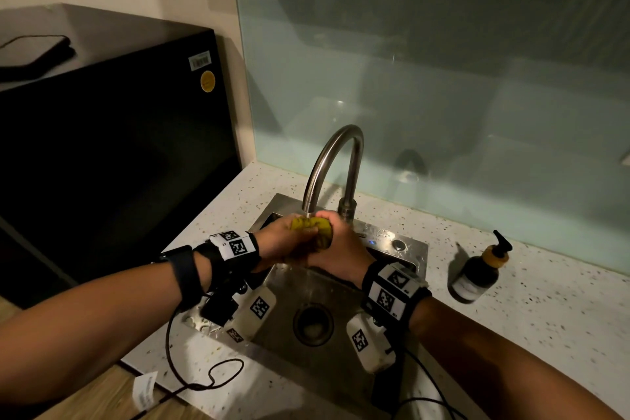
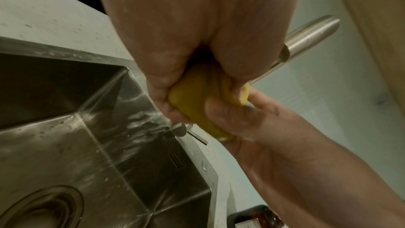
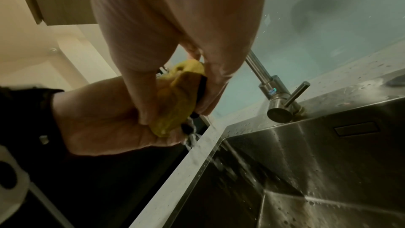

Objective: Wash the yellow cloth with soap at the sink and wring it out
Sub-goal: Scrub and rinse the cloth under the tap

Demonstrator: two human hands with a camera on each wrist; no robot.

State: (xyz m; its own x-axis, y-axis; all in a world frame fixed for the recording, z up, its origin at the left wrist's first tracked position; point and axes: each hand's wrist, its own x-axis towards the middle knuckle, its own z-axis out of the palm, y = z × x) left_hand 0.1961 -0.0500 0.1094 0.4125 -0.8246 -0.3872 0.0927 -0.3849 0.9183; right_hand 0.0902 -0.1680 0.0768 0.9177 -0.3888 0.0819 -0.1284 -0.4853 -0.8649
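Head view, frame centre: left hand (image 1: 284,237) and right hand (image 1: 337,249), fingers curled tight, squeeze the balled yellow cloth (image 1: 312,227) under the running faucet (image 1: 332,160). This looks like rinsing; next, wringing needs opposite twists.

1. Sink (image 1: 344,290): brushed steel, wet sheen.
2. Tap (image 1: 335,160): satin metal.
3. Yellow cloth (image 1: 312,227): soft, wet fabric.
4. Countertop (image 1: 545,303): pale speckled stone, smooth.
5. Splashback (image 1: 443,95): glossy glass.
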